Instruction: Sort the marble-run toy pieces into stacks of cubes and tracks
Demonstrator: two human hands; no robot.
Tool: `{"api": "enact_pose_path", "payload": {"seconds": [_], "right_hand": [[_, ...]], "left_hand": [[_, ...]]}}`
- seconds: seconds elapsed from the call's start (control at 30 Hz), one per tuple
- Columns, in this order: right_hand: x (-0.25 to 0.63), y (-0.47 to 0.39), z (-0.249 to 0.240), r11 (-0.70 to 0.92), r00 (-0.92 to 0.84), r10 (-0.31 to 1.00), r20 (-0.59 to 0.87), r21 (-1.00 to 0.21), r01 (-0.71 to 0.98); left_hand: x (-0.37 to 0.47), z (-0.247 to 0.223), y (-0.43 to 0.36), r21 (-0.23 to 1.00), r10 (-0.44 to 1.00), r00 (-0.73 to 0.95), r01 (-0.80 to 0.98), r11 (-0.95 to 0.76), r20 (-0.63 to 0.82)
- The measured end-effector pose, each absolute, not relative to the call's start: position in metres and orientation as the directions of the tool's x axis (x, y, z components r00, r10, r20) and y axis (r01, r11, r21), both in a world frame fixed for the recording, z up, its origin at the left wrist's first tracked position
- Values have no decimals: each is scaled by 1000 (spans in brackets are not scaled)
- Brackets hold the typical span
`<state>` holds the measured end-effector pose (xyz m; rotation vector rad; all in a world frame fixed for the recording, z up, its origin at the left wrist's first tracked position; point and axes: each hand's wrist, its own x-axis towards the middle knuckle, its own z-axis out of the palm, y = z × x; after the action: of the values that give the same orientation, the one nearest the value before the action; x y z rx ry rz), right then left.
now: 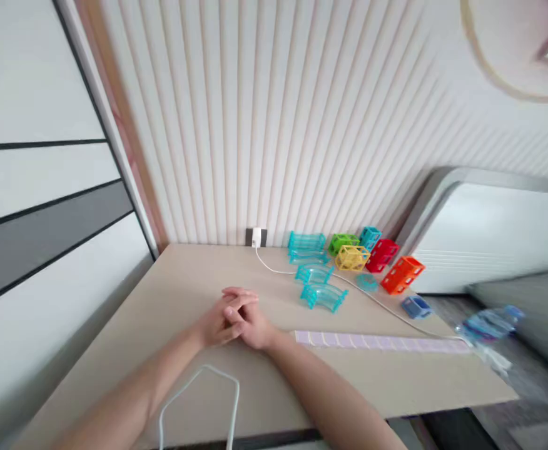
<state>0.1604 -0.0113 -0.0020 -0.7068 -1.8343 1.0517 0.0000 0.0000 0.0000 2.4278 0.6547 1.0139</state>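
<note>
My left hand point(218, 322) and my right hand point(256, 326) rest clasped together above the middle of the table point(161, 306), fingers interlaced and closed. No object shows between them. To the right of my hands lie several translucent turquoise curved pieces with railed sides, the closest being a curved piece point(324, 296). A lilac strip point(377, 342) with pale cross lines runs along the table beside my right forearm. In front of my left forearm, a white cable loop point(236, 390) reaches over the table's near edge.
Open-frame plastic blocks stand at the back right: a yellow block point(351, 257), green block point(342, 242), red block point(381, 255), orange block point(402, 275) and blue block point(415, 307). A white cord runs from a wall plug point(256, 237) past them. A plastic bottle point(492, 323) lies beyond the right edge.
</note>
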Motion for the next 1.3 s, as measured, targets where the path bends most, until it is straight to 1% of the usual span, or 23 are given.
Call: {"api": "enact_pose_path", "payload": {"seconds": [0.1, 0.23, 0.33, 0.4, 0.47, 0.53, 0.63, 0.8, 0.87, 0.9, 0.97, 1.0, 1.07, 1.17, 1.23, 1.3], "right_hand": [[159, -11, -5, 473, -456, 793, 403, -880, 46], [160, -11, -4, 480, -428, 802, 418, -876, 44], [163, -8, 2, 515, -358, 809, 467, -856, 47], [166, -6, 5, 573, -281, 802, 527, -811, 116], [167, -6, 7, 622, -218, 783, 583, -746, 238], [167, -9, 9, 642, -213, 763, 610, -678, 359], [165, -18, 14, 665, -286, 727, 624, -538, 517], [195, -22, 35, 653, -393, 662, 638, -234, 721], [229, -14, 47, 622, -445, 666, 599, -116, 774], [249, -8, 54, 585, -439, 689, 576, -85, 806], [293, 6, 66, 437, -337, 797, 502, -93, 894], [314, 13, 71, 336, -251, 857, 451, -118, 934], [347, 25, 77, 135, -76, 954, 290, -189, 973], [371, 31, 77, 78, -38, 979, 201, -195, 978], [371, 31, 72, 61, -38, 989, 142, -163, 985], [367, 31, 67, 38, -33, 999, 41, -117, 992]], "left_hand": [[-1, -5, 0, 550, 574, 628, 263, -792, 526], [2, -7, -1, 566, 577, 597, 236, -790, 557], [6, -2, -2, 587, 634, 461, 262, -766, 621], [6, 2, -1, 584, 670, 343, 330, -742, 658], [6, 6, 0, 569, 689, 268, 408, -714, 673], [4, 8, 1, 555, 707, 226, 480, -679, 670], [0, 7, 5, 545, 733, 182, 558, -626, 656], [-3, 0, 14, 523, 760, 187, 623, -582, 622], [-2, -2, 16, 518, 760, 193, 627, -582, 621], [-2, -2, 17, 515, 759, 192, 630, -581, 622], [0, -3, 19, 509, 757, 188, 637, -579, 626], [0, -3, 20, 506, 755, 186, 640, -578, 628], [2, -5, 21, 499, 752, 186, 645, -579, 632], [5, -7, 23, 484, 745, 200, 649, -588, 637], [6, -8, 24, 471, 738, 214, 650, -596, 640], [6, -9, 25, 456, 732, 226, 654, -603, 643]]}}
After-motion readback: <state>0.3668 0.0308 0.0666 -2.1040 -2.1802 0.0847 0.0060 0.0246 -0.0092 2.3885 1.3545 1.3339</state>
